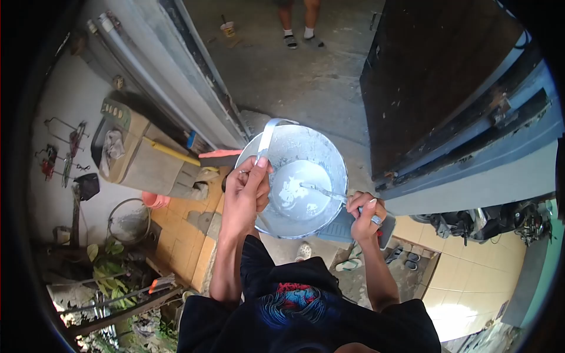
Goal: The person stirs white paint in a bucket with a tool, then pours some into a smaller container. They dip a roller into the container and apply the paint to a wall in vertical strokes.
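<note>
A large bucket [338,156] in front of my body has its inner wall smeared with white and a shallow pool of whitish paint-like liquid [294,191] at the bottom. My left hand [248,187] is closed around the bucket's pale, band-like handle [266,139], above the near left rim. In my fist on the other side, my right hand [366,215] grips a thin, paint-coated stick [326,191]. It reaches over the right rim, its tip above the liquid.
A beige washing machine [159,141] stands left, near a pink container [155,200] and plants [112,270]. Right is a dark door [424,82]. Beyond the doorway, a person's legs [298,17] stand by a small tub [227,28]. Slippers [351,260] lie below the bucket.
</note>
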